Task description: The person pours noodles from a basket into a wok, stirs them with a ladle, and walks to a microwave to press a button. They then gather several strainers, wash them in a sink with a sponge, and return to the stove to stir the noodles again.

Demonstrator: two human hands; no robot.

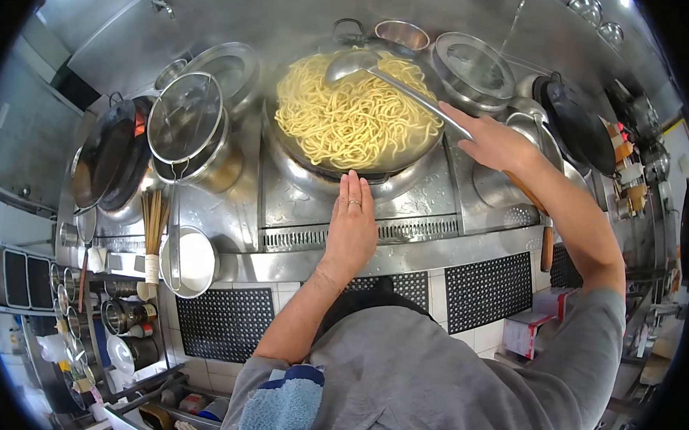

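Yellow noodles [349, 118] fill a large wok [290, 144] on the burner in front of me. My right hand [496, 141] is closed round the metal shaft of a ladle [413, 95]; the ladle's wooden handle end runs back under my forearm. The round bowl of the ladle rests over the noodles at the far side. My left hand [352, 227] is stretched out, fingers straight and close together, with the fingertips right at the wok's near handle [377, 178].
A wire strainer [184, 117] lies across a pot on the left, near bamboo sticks [154, 221] and a white-lined pot [194, 262]. Dark woks [575, 122] stand at the right. Behind the noodles are a metal bowl [401, 34] and a lidded pot [473, 66].
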